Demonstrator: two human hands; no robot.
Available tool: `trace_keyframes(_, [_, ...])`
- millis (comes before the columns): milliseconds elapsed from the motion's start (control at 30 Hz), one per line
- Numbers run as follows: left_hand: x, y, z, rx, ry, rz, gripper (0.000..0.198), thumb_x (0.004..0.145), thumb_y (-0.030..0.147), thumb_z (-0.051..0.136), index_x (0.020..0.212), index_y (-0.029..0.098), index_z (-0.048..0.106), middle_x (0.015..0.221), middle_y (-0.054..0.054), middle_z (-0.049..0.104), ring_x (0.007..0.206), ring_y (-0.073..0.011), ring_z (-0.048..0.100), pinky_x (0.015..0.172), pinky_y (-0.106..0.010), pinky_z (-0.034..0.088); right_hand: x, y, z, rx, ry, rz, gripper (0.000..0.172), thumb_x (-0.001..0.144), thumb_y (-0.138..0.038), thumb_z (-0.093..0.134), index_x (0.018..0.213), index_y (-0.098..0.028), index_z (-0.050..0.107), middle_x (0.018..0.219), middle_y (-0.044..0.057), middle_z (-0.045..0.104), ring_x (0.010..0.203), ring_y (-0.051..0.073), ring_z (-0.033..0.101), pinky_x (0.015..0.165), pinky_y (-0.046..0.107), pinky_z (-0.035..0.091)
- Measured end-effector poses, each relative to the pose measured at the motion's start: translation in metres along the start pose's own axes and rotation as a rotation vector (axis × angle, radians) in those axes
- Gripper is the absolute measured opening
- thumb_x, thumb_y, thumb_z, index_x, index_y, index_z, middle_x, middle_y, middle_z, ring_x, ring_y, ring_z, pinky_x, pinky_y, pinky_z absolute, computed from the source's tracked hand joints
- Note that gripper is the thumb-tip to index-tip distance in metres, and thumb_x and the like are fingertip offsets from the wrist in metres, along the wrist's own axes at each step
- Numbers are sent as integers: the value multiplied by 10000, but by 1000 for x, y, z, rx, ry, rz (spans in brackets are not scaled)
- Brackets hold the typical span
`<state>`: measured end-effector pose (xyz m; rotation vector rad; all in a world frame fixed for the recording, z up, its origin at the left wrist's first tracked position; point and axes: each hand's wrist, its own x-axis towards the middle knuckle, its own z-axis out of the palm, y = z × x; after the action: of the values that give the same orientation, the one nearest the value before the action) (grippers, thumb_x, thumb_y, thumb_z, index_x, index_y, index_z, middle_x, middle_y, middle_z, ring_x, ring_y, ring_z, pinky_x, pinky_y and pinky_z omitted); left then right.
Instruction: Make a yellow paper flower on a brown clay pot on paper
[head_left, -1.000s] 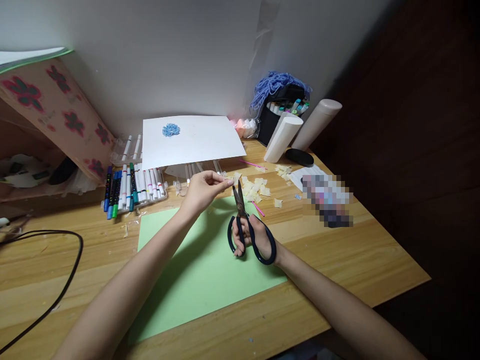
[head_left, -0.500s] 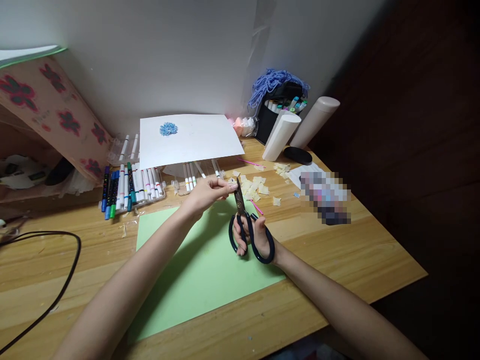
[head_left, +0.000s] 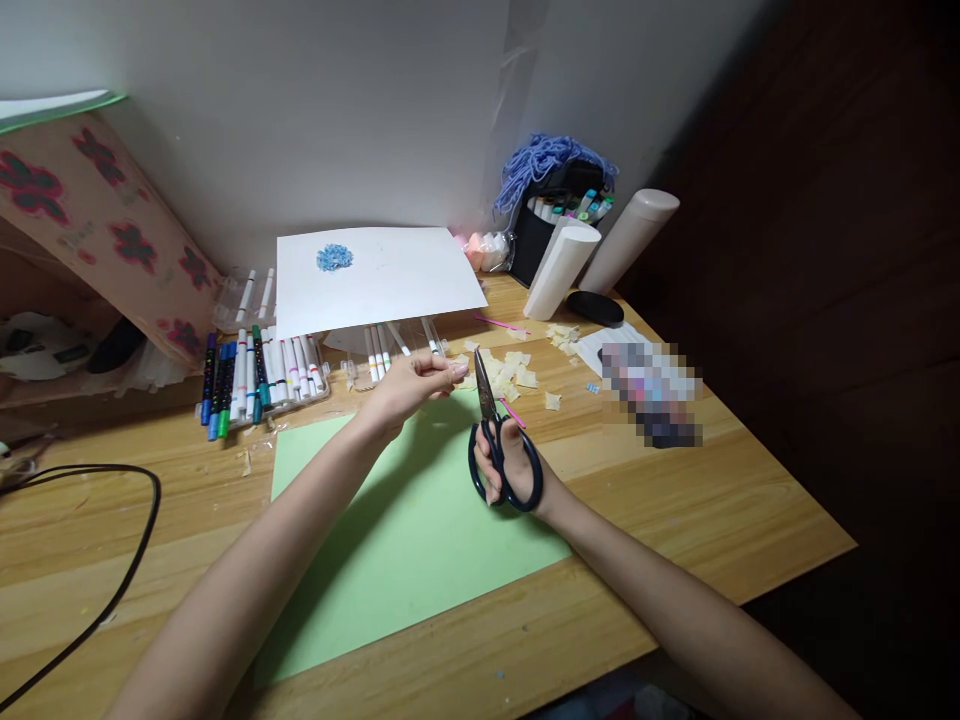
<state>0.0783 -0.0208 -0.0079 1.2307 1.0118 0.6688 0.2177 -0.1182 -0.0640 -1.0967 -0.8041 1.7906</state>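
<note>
Scissors (head_left: 487, 400): metal blades, dull sheen; glossy, smooth, plastic-looking handles (head_left: 538, 475). Desk (head_left: 720, 500): wood-grained, satin; in view at seven o'clock, green sheet (head_left: 420, 560), matt paper; at ten, white sheet (head_left: 390, 290), smooth, matt. One o'clock: yarn (head_left: 540, 165), fibrous; two: bottle (head_left: 630, 240), smooth plastic-looking.

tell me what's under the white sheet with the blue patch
White markers and clear plastic show along the near edge of the white sheet, apparently reaching beneath it. Anything farther back is covered and can't be seen.
</note>
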Motion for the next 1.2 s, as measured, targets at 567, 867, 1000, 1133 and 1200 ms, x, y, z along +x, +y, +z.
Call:
trace_keyframes(567, [-4, -15, -17, 801, 130, 336, 155, 760, 233, 562, 880, 197, 653, 933, -86, 677, 862, -237, 610, 767, -345, 459, -9, -53, -16, 305, 54, 20, 729, 670, -860, 157, 638, -200, 464, 457, -28, 394, 425, 130, 432, 476, 282, 422])
trace_keyframes(867, [-33, -37, -34, 892, 112, 311, 79, 751, 213, 546, 772, 198, 620, 824, -75, 622, 720, -208, 563, 625, -296, 407, -11, -53, -9, 228, 91, -40, 688, 692, -836, 207, 642, -201, 467, 457, -29, 411, 422, 132, 445, 479, 296, 458])
trace_keyframes(1000, [-38, -38, -32, 711, 99, 297, 128, 784, 247, 520, 730, 187, 619, 771, -62, 630, 721, -191, 568, 656, -297, 427, -11, -51, -5, 159, 103, -29, 679, 665, -847, 245, 664, -201, 454, 449, -34, 431, 399, 130, 455, 468, 303, 471])
trace_keyframes(1133, [-45, -37, -43, 303, 149, 140, 203, 762, 350, 585, 751, 148, 606, 715, -40, 615, 635, -139, 560, 600, -259, 458, -6, -42, -4, 36, 70, -12, 641, 662, -831, 303, 658, -204, 433, 412, -40, 448, 357, 126, 457, 430, 286, 455])
trace_keyframes(1200, [-46, -38, -54, 171, 237, 86, 238, 730, 356, 628, 774, 122, 611, 694, -33, 607, 596, -115, 559, 571, -237, 467, -5, -34, -2, -49, 52, -9, 608, 673, -809, 346, 648, -206, 423, 378, -46, 444, 328, 119, 444, 410, 269, 435])
